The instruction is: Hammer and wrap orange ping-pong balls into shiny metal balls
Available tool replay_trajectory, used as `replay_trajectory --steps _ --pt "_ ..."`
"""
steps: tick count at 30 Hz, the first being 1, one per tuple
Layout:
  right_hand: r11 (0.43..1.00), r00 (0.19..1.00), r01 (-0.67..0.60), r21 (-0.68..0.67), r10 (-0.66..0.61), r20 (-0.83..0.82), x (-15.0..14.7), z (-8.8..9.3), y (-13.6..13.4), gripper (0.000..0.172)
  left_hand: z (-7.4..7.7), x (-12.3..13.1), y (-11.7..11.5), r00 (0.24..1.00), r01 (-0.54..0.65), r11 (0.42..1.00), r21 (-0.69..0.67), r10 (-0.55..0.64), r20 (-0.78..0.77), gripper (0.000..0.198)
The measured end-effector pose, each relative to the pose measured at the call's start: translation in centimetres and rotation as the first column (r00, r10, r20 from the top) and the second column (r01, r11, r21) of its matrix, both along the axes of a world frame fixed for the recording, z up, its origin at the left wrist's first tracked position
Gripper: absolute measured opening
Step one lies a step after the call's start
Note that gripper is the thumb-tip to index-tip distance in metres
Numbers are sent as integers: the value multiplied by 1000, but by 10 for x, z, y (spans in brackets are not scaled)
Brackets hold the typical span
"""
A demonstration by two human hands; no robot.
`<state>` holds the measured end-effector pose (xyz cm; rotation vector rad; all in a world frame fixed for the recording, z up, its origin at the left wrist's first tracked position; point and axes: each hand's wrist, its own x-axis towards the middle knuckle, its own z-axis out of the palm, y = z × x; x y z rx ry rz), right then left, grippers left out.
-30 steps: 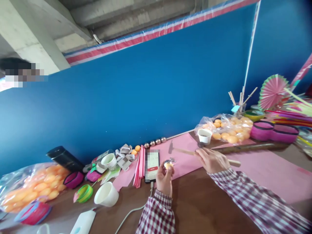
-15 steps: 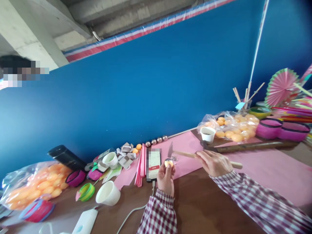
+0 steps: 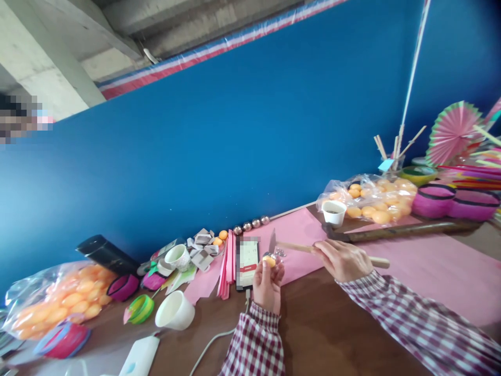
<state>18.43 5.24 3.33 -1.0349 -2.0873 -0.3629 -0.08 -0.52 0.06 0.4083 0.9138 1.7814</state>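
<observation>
Blue wall point(image 3: 250, 156) backs a cluttered brown table point(image 3: 321, 334) with pink paper point(image 3: 422, 271) spread across it, under bare concrete beams. Taking the phone point(image 3: 248, 259) as landmark: just beside its near corner the left hand point(image 3: 268, 284) pinches a small orange ball point(image 3: 269, 261) between raised fingertips, and beyond the ball a small hammer point(image 3: 274, 241) hangs with its head poised just past it, its wooden handle closed in the right hand point(image 3: 343, 259). A strike could go wrong in two ways, judging from this: the round ball may slip or crush between the fingers, and the hammer head may catch a fingertip, since the fingers stand so near the ball's top. The phone also lies close enough to be hit. Left of the phone stand white cups point(image 3: 175, 310) and a bag of orange balls point(image 3: 50, 305); far to its right lie a second bag point(image 3: 371, 201) and pink paper fans point(image 3: 454, 133).
</observation>
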Motion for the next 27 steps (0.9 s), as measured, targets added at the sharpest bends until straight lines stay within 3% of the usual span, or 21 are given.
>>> replay_trajectory --steps 16,27 --pt "1000 999 22 -9 -22 35 0 -6 2 25 2 2 -1 999 2 999 -32 -1 37 26" --pt "983 980 180 20 -181 78 14 -13 24 25 5 5 -4 999 29 1000 6 -28 -36 28"
